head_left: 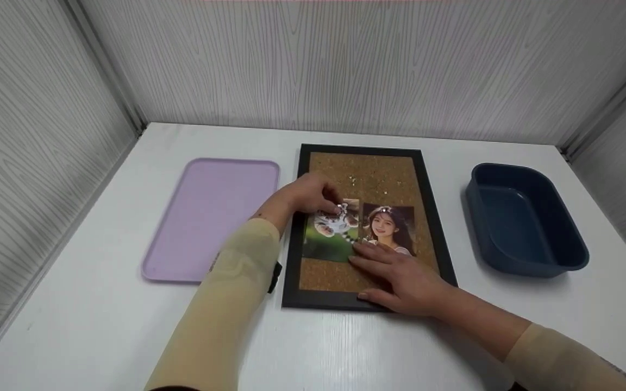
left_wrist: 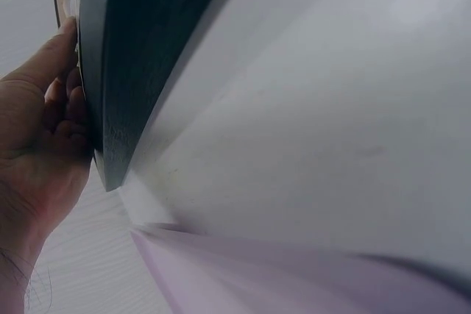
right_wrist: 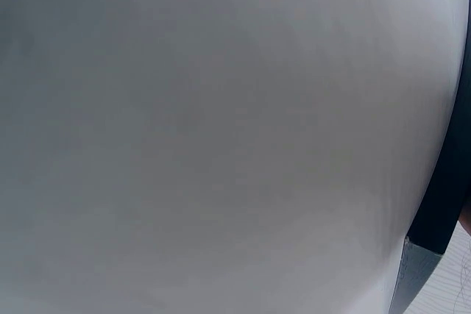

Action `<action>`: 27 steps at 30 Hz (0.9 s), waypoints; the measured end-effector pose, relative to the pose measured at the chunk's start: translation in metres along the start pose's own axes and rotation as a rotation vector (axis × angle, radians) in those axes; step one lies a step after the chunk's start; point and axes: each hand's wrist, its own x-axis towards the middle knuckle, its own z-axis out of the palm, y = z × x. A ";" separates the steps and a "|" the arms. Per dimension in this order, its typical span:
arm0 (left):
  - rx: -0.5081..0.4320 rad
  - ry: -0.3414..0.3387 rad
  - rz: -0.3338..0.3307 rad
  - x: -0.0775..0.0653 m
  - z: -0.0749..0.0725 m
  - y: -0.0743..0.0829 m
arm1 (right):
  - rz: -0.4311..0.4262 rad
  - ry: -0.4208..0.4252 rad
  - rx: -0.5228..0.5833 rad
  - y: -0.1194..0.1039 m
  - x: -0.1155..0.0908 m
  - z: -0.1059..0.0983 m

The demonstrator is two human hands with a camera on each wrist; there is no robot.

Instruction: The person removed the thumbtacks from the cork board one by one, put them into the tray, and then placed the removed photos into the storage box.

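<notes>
A cork board [head_left: 326,277] in a black frame [head_left: 368,300] lies on the white table. Two photos are side by side on the cork: a striped white animal on green [head_left: 321,247] at left, a portrait [head_left: 405,228] at right, with a shiny dot at its top. Over the top of the animal photo, my left hand [head_left: 313,193] has curled fingers and its thumb down, a small shiny pin [head_left: 340,206] at the thumb tip. My right hand [head_left: 408,279] rests spread on the board, fingertips at the photos' lower edges. The left wrist view shows my left hand [left_wrist: 40,130] beside the frame.
Several small shiny pins [head_left: 352,180] lie on the upper cork. To the left is a flat lilac tray [head_left: 215,212], partly under my left arm in the head view. A deep dark blue bin [head_left: 525,217] stands to the right. Pale wood-grain panels [head_left: 345,65] enclose the table.
</notes>
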 end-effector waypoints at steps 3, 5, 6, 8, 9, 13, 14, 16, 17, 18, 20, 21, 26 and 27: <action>-0.003 0.001 -0.007 0.000 0.000 0.000 | 0.009 -0.009 0.003 0.000 0.000 0.000; -0.007 0.000 -0.010 0.000 0.000 0.000 | 0.014 -0.013 0.001 0.000 0.000 0.000; -0.008 0.001 -0.011 0.000 0.001 0.000 | 0.014 -0.011 -0.001 0.000 0.000 0.000; -0.010 0.002 -0.010 0.000 0.001 0.000 | 0.009 -0.004 -0.007 0.000 0.000 0.000; -0.010 0.002 -0.009 0.000 0.001 0.000 | 0.004 0.001 -0.009 0.000 0.000 0.000; -0.014 0.004 -0.005 -0.001 0.001 0.000 | -0.013 0.019 -0.015 0.001 0.000 0.001; -0.016 0.004 -0.003 -0.001 0.001 0.000 | -0.014 0.020 -0.016 0.001 0.000 0.001; -0.017 0.005 0.003 -0.001 0.001 0.000 | -0.011 0.016 -0.018 0.001 0.000 0.001; -0.018 0.006 0.007 -0.001 0.001 -0.001 | -0.007 0.014 -0.017 0.001 0.000 0.001; -0.022 0.007 0.010 -0.001 0.001 -0.001 | -0.006 0.013 -0.017 0.001 0.000 0.001; -0.023 0.014 0.020 -0.002 0.001 -0.001 | -0.008 0.014 -0.015 0.001 0.000 0.001; -0.024 0.017 0.024 -0.002 0.001 -0.001 | -0.008 0.015 -0.013 0.001 0.000 0.001; -0.032 0.032 0.038 -0.004 0.001 -0.001 | -0.014 0.022 -0.008 0.001 0.000 0.001; -0.035 0.034 0.036 -0.004 0.001 -0.001 | -0.011 0.020 -0.009 0.000 0.000 0.001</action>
